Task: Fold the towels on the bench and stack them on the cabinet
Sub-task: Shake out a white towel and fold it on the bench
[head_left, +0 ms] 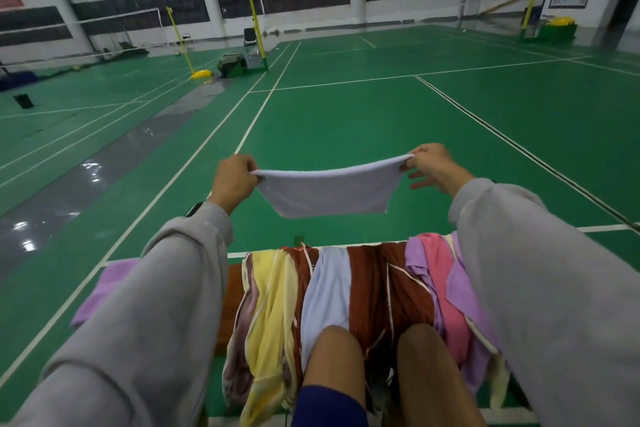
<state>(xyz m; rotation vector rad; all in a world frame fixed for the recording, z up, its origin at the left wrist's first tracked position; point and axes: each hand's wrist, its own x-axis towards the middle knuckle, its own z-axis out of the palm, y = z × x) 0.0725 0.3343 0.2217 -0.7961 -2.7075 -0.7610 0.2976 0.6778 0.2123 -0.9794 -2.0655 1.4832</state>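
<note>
A pale lavender-white towel (325, 191) hangs stretched in the air in front of me, above the bench. My left hand (232, 180) pinches its left top corner and my right hand (431, 165) pinches its right top corner. Below them, several loose towels drape over the bench (232, 295): a yellow one (270, 305), a light blue one (329, 288), a rust-brown one (374, 288), a pink one (443, 295) and a purple one (462, 291). Another purple towel (104, 288) lies flat on the left, partly hidden by my sleeve. No cabinet is in view.
My bare knees (381, 357) rise just behind the draped towels. Green badminton court floor (346, 121) with white lines stretches ahead. Yellow net posts (258, 31), a folding chair (250, 40) and bags (230, 66) stand far off at the back.
</note>
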